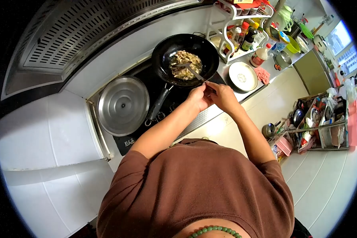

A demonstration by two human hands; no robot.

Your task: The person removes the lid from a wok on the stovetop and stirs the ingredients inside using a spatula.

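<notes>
The counter (198, 123) runs past the person from a wall panel on the left toward the open kitchen on the right, and a black cooktop (178, 94) is set into its left part. On the cooktop, toward the counter's back edge, sits a wok (175, 44), its long handle (159, 104) pointing out toward the front left corner. A large metal lid (117, 90) lies at the cooktop's left end, just beside that handle. Right of the wok, at the counter's back edge, stands a white rack (225, 25) of bottles. A white plate (243, 76) rests near the front edge, right of the cooktop, with a pink cloth (262, 75) just beside it.

In the wok lies a heap of cooked food (181, 57). The spatula (195, 73) rests with its blade in that food; its long axis slants from the middle of the wok to the near right rim, so the blade lies forward and left of the fingers. Both hands meet by the handle's end: the left hand (200, 99) comes from the lid's side, the right hand (223, 96) from the plate's. Their fingertips are together, each hand's fingers bent inward; whether either is clamped on the handle, or which is nearer, I cannot tell.
</notes>
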